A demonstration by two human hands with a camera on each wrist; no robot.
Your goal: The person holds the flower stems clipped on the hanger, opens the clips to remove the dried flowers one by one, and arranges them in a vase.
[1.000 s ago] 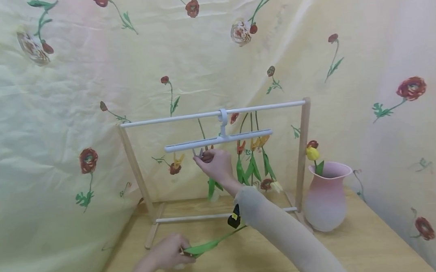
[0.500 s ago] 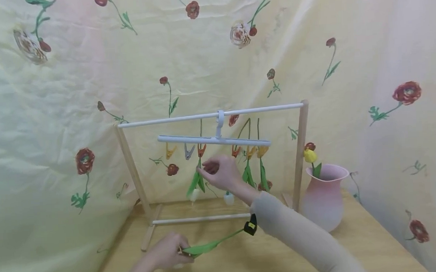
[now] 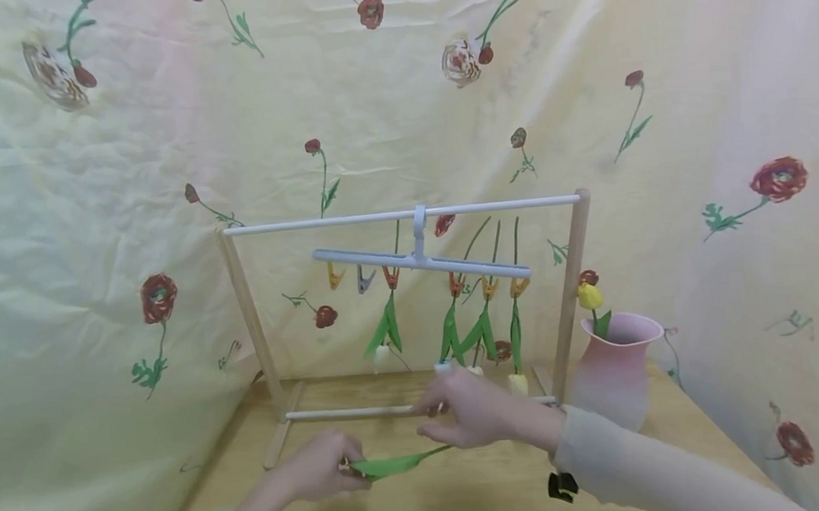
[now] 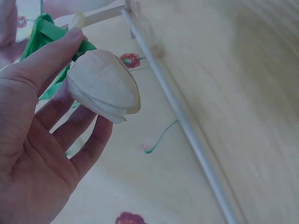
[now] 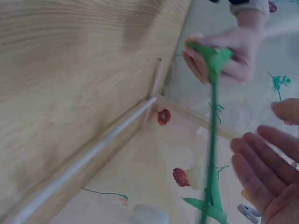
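My left hand [image 3: 319, 469] pinches an artificial tulip just behind its bloom. The white bloom [image 4: 103, 86] shows in the left wrist view, and its green leaf [image 3: 391, 467] and stem point right in the head view. Close to the stem's far end is my right hand [image 3: 474, 409], fingers apart and slightly bent. In the right wrist view the stem [image 5: 212, 140] passes beside that hand's fingers [image 5: 254, 182], with a gap between. Above, a pale hanger [image 3: 375, 255] carries several clothespins. A yellow clothespin [image 3: 335, 275] and a grey clothespin [image 3: 365, 279] at its left hold nothing.
Several tulips hang bloom-down from the other clothespins, including a leftmost white tulip [image 3: 382, 354]. The hanger hooks on a rack's white top rod [image 3: 326, 223]. A pink-white vase [image 3: 610, 376] with a yellow tulip [image 3: 590, 296] stands right on the wooden table [image 3: 420, 506].
My right hand has left the grey clothespin and come down to the tulip's stem. The hanger has swung, its right end now lower. My left hand stays with the tulip.
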